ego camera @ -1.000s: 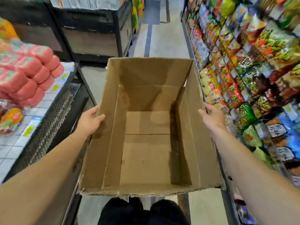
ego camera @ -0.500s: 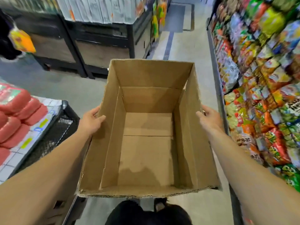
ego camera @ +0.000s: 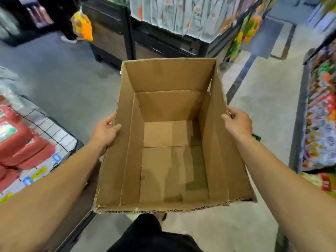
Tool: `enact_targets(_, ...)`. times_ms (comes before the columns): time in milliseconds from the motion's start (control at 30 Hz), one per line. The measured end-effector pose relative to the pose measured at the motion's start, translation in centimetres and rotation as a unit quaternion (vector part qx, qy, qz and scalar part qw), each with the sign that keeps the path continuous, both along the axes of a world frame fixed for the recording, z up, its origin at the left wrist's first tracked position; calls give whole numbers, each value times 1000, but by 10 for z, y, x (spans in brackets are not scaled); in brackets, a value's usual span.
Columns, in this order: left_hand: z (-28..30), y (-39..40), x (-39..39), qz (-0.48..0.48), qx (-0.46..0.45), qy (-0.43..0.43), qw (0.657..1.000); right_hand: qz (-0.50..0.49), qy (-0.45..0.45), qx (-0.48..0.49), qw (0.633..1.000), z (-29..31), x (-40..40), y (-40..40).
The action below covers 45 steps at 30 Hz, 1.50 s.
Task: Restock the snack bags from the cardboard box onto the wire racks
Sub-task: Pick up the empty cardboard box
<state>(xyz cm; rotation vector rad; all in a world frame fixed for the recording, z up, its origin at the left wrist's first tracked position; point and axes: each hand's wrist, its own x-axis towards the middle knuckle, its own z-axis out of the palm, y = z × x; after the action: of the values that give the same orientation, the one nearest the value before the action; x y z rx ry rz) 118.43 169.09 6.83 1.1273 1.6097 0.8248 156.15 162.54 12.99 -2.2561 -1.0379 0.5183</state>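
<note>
Both hands hold box. Left hand [ego camera: 106,130] grips left wall, thumb over rim, fingers outside. Right hand [ego camera: 238,122] grips right wall same way. Box [ego camera: 171,106] up in air at waist, open top facing up, one hand each side so it stays level. Nothing inside box, bare bottom shows. Snack bags [ego camera: 320,128] fill rack at right, blurry. Red packs [ego camera: 20,142] on wire rack [ego camera: 54,128] at left. Guess: restock done, box going away.
</note>
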Motion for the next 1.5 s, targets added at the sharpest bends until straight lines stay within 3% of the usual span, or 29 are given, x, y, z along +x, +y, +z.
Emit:
enact_targets(267, 5, 144, -45, 105, -12, -21, 994, 98, -8, -5, 995, 0, -49, 218)
enact_targets(667, -10, 300, -146, 247, -19, 93, 964, 259, 33, -6, 965, -32, -175, 506)
enact_targets(833, -22, 369, -192, 333, -40, 90, 938, 315, 54, -7, 947, -54, -243, 622)
enact_targets(1167, -56, 477, -289, 413, -57, 101, 904, 411, 40, -29, 910, -92, -379, 776)
enact_targets(1500, -156, 561, -392, 413, -88, 83, 903, 399, 58, -96, 910, -191, -498, 878)
